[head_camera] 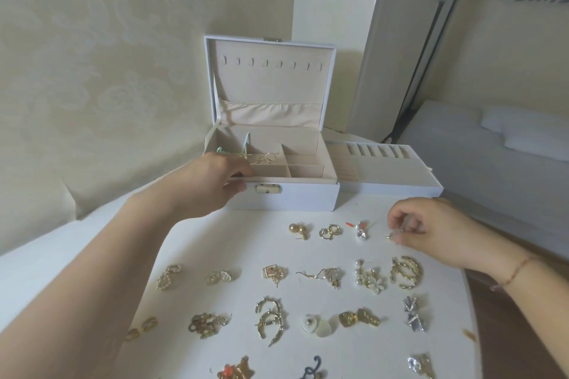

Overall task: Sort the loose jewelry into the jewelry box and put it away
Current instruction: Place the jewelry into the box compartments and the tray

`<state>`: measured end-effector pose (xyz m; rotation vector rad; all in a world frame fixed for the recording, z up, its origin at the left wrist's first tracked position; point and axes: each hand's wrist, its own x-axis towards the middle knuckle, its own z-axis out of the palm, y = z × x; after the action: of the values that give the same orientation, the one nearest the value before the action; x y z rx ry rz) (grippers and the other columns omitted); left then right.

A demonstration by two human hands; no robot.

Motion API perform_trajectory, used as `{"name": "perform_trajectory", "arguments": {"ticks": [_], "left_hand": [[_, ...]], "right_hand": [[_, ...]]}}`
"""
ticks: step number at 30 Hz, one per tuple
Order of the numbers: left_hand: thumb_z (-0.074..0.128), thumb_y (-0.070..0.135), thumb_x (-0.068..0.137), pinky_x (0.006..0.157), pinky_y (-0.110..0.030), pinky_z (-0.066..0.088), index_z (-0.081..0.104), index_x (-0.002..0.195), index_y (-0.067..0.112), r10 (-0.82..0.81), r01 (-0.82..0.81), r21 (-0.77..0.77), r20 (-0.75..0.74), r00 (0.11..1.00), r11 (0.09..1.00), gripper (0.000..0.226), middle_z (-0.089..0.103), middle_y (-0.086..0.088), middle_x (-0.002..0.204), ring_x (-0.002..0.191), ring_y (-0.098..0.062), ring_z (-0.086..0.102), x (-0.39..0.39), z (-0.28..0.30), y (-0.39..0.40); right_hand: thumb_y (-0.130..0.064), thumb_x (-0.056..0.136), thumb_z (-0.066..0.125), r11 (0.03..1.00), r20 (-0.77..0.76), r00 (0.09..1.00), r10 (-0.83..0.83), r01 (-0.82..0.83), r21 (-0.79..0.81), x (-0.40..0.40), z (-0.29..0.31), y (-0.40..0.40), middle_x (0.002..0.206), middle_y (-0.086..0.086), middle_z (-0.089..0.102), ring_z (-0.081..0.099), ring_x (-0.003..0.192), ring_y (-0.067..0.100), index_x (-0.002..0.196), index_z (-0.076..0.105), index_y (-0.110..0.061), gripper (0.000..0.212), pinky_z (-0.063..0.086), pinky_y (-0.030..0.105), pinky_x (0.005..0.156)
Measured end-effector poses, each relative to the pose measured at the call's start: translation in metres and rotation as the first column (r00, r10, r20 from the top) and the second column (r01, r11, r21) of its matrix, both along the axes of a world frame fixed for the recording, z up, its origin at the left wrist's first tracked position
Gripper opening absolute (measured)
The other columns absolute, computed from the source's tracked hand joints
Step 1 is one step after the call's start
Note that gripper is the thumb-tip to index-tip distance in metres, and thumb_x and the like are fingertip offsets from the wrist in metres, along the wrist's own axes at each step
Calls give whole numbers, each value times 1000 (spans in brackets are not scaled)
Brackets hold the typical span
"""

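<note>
Nearest the camera, loose gold and silver earring pairs [271, 320] lie in spaced rows across the white round table [354, 357], from its near edge to the box, each pair apart so it can be lifted alone. At the table's far edge stands the white rectangular jewelry box [295, 198], lid upright against the wall, its beige compartments exposed; thin gold hoop earrings [261, 158] already lie in a left compartment. A white ring-roll tray [388, 172] sits just beside the box at its right, lifted out, probably to free the lower compartments. The left hand [212, 184] reaches over the box's front left rim with fingers curled; whether they hold anything cannot be told. The right hand [431, 228] pinches a small gold stud earring [390, 236] at the table's far right edge. A red-and-silver earring pair [360, 229] lies close beside this pick and could be knocked
</note>
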<state>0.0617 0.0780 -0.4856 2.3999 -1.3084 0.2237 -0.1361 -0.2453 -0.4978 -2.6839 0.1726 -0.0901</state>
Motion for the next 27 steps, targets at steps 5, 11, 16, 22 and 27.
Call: {"name": "perform_trajectory", "arguments": {"ticks": [5, 11, 16, 22, 27], "left_hand": [[62, 14, 92, 73, -33, 46, 64, 103, 22, -2, 3, 45, -25, 1000, 999, 14, 61, 10, 90, 78, -15, 53, 2, 2, 4], [62, 26, 90, 68, -34, 50, 64, 90, 26, -8, 8, -7, 11, 1000, 1000, 2, 65, 11, 84, 74, -12, 57, 6, 1, 9], [51, 37, 85, 61, -35, 49, 66, 79, 24, 117, -105, -137, 82, 990, 985, 20, 55, 10, 68, 69, -12, 50, 6, 4, 12], [52, 19, 89, 65, -35, 50, 66, 82, 21, 432, -421, -144, 58, 900, 895, 15, 59, 3, 80, 82, -26, 54, 5, 4, 9], [49, 8, 80, 64, -34, 54, 69, 85, 25, 491, -508, -139, -136, 860, 850, 27, 67, -1, 88, 71, -29, 60, 8, 6, 10]], "right_hand": [[-6, 79, 75, 985, 4, 1000, -16, 15, 171, -2, 2, -2, 66, 4, 67, 58, 56, 11, 72, 63, -31, 29, 47, 27, 61], [6, 73, 75, 896, 314, 946, -85, -65, 438, 35, 45, 13, 62, 6, 65, 58, 54, 12, 70, 65, -20, 27, 48, 15, 57], [3, 78, 73, 912, 431, 898, -91, -99, 399, 119, 72, 42, 67, 6, 63, 58, 47, 8, 73, 62, -14, 22, 45, 13, 49], [1, 78, 72, 998, 290, 957, 4, -20, 52, 201, 44, 56, 78, 3, 67, 57, 59, 9, 74, 66, -18, 20, 41, 4, 55], [5, 82, 61, 984, 159, 980, 118, -94, -152, 214, 22, 66, 80, 6, 69, 64, 70, 19, 82, 68, -13, 19, 51, 20, 62]]}}
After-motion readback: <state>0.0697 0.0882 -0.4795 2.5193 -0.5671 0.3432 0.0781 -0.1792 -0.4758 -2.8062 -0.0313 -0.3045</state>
